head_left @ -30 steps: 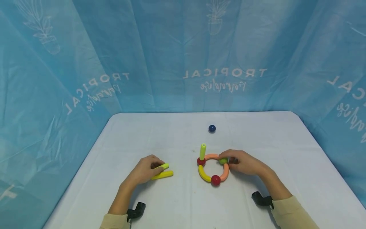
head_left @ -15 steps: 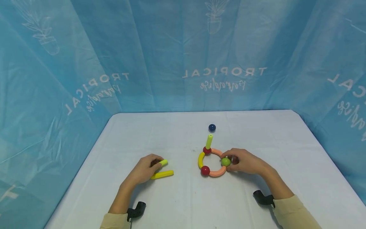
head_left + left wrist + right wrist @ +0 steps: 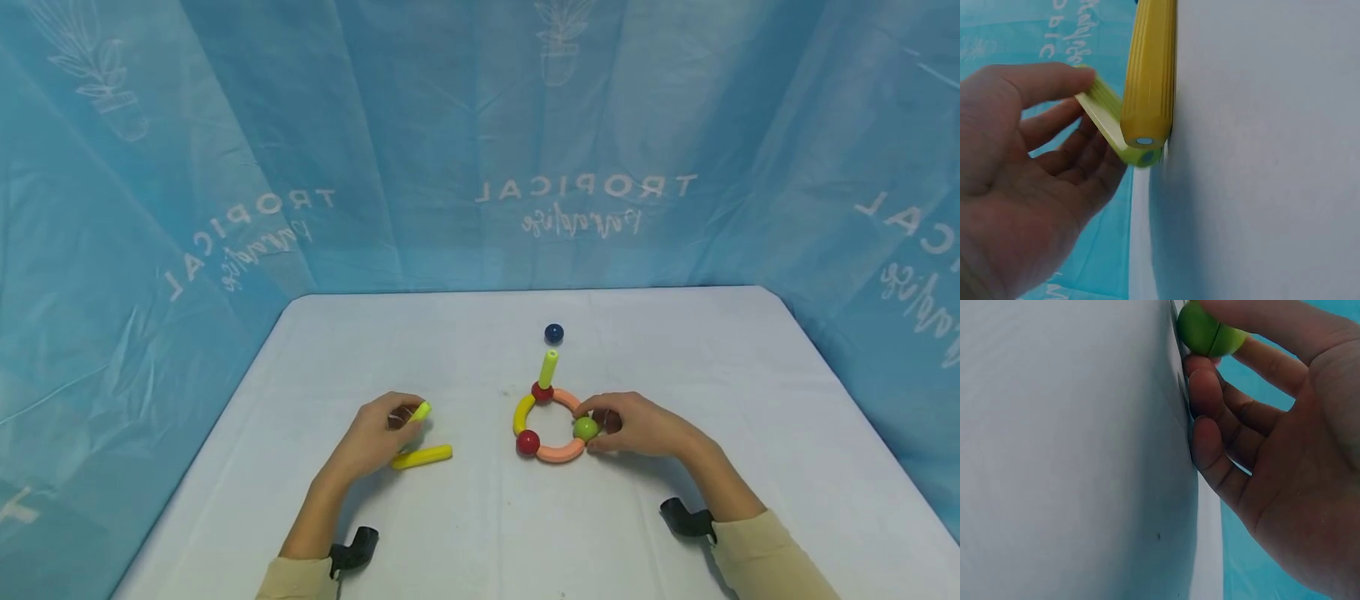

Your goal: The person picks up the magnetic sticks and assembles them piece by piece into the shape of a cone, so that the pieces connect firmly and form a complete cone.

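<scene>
Lime stick (image 3: 1104, 111), straight and ridged, left of round green ball (image 3: 586, 429)

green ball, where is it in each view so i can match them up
Head: the green ball is right of centre in the lower half, at the right side of the ring of coloured pieces, held by the right hand.
Left wrist: not in the picture.
Right wrist: at the top edge, right of centre, partly covered by the right hand.
Shared landmark: the white tablecloth, visible in all three views.
</scene>
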`<action>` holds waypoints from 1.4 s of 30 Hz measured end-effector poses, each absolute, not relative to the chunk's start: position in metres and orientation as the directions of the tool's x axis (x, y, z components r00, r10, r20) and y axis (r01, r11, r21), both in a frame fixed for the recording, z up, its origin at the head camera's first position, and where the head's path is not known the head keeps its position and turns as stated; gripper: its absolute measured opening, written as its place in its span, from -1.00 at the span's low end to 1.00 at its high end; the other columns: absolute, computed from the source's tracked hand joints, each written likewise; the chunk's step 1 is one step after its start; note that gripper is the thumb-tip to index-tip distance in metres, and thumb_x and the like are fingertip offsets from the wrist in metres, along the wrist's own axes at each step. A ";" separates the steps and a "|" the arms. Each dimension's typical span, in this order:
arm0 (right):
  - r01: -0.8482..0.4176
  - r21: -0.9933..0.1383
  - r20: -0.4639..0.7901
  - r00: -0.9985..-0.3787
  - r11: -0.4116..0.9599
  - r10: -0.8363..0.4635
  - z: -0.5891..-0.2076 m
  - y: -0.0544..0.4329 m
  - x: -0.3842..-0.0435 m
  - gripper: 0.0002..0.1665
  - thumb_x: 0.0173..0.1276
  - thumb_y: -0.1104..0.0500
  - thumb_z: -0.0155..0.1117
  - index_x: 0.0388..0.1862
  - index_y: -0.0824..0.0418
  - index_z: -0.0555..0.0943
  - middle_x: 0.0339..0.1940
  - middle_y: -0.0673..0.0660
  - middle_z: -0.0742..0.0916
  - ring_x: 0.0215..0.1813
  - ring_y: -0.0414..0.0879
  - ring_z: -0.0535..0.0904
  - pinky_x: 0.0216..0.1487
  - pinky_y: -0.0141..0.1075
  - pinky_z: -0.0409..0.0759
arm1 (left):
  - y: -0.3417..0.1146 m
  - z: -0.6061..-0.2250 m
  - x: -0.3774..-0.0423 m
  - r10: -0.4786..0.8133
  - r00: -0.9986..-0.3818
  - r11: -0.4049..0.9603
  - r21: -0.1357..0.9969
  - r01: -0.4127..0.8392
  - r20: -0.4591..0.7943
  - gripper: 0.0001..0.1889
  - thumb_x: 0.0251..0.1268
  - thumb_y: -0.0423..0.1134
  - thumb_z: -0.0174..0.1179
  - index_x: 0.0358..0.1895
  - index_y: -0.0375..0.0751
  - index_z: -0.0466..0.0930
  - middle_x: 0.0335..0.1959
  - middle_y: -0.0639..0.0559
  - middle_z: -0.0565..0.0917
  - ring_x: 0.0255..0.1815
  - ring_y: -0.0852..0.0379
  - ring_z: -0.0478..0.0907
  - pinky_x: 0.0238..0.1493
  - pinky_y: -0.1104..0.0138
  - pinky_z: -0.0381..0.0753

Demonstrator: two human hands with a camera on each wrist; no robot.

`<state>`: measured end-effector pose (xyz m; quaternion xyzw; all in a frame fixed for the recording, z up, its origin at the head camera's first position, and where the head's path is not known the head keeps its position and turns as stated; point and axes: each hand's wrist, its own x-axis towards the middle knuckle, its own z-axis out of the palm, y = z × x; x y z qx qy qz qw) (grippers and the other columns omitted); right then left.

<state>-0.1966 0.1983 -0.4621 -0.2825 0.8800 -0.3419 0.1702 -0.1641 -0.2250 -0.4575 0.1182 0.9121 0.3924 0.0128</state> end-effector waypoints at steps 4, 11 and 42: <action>-0.373 -0.720 -0.113 -0.769 0.586 -0.629 -0.461 0.197 -0.195 -0.49 0.18 0.02 0.45 0.13 0.01 0.60 -0.31 -0.07 0.62 -0.30 -0.11 0.50 -0.32 -0.30 0.52 | -0.222 -0.451 -0.168 0.241 -0.966 0.643 0.731 0.229 0.091 -0.70 0.24 -0.28 0.30 0.03 -0.07 0.57 -0.17 0.11 0.59 -0.14 0.11 0.55 -0.07 0.25 0.58; -0.389 -0.723 -0.101 -0.758 0.571 -0.644 -0.461 0.189 -0.193 -0.50 0.17 0.00 0.47 0.10 0.00 0.61 -0.34 -0.08 0.63 -0.30 -0.13 0.51 -0.31 -0.31 0.53 | -0.214 -0.438 -0.171 0.305 -0.950 0.587 0.772 0.243 0.068 -0.76 0.20 -0.27 0.33 -0.08 -0.02 0.56 -0.23 0.12 0.60 -0.16 0.12 0.54 -0.09 0.31 0.57; -0.417 -0.693 -0.081 -0.766 0.588 -0.638 -0.466 0.182 -0.191 -0.58 0.16 -0.07 0.46 0.01 -0.14 0.59 -0.40 -0.12 0.61 -0.32 -0.18 0.50 -0.31 -0.31 0.52 | -0.136 -0.421 -0.189 0.426 -0.889 0.397 0.849 0.349 0.167 -0.75 0.14 -0.30 0.37 -0.19 -0.04 0.50 -0.24 0.11 0.59 -0.18 0.14 0.58 -0.07 0.19 0.60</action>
